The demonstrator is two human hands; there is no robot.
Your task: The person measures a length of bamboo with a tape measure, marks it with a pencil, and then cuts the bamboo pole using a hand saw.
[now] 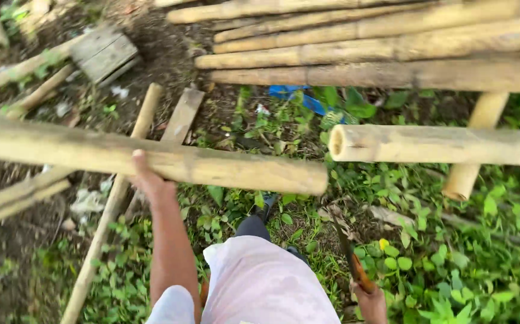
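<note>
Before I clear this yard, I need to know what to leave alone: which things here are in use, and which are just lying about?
In use:
- bamboo pole, gripped from below by the left hand
- knife, held by the right hand

Lying about:
- stacked poles
- short pole beside them
- wooden planks
- blue scrap
- thin poles on the ground

Weedy dirt ground (452, 264) bears loose bamboo poles (107, 222), a flat plank (182, 114) and a small wooden pallet (104, 54).

matt, pale yellow bamboo pole (152, 159), weathered rough wooden plank (102, 53), soft white cloth shirt (260, 285)
</note>
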